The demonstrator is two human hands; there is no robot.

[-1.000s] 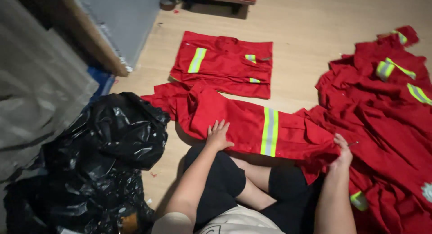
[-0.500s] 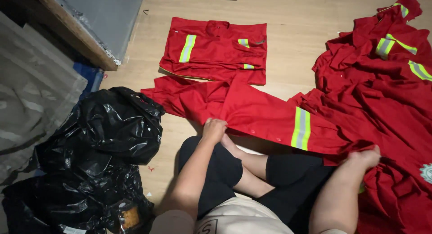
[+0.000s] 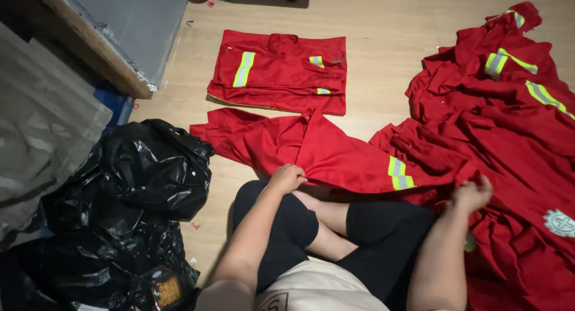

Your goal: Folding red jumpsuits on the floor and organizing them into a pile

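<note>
Red work garment (image 3: pixel 335 152) lies spread on the wooden floor (image 3: pixel 383 23) just in front of the seated person's crossed legs; one part runs left toward the black plastic bags (image 3: pixel 129 185), the other runs right and carries a yellow-and-grey reflective band (image 3: pixel 400 173); cloth is creased and not yet squared up; it reads as heavy cotton-type fabric, limp, likely to slide a little on the smooth boards.

Left hand (image 3: pixel 286 178) is closed over the near edge of the garment, fingers curled in, the cloth pinched under them; right hand (image 3: pixel 472 194) is bunched into red cloth at the garment's right end, where it meets the heap; fingers look closed, though exactly which layer they have cannot be told.

Judged step: folding or straightening in hand, both ends gripped, the piece still loose in the middle; the next move calls for both hands to work together, keeping the near edge taut and straight so the fold lands even, and for the right end to be freed from the heap.

Outward: a folded red garment (image 3: pixel 281 71) with reflective bands lies flat just beyond; a large heap of red garments (image 3: pixel 515 107) fills the right side; a grey panel (image 3: pixel 138 23) leans at upper left.
</note>
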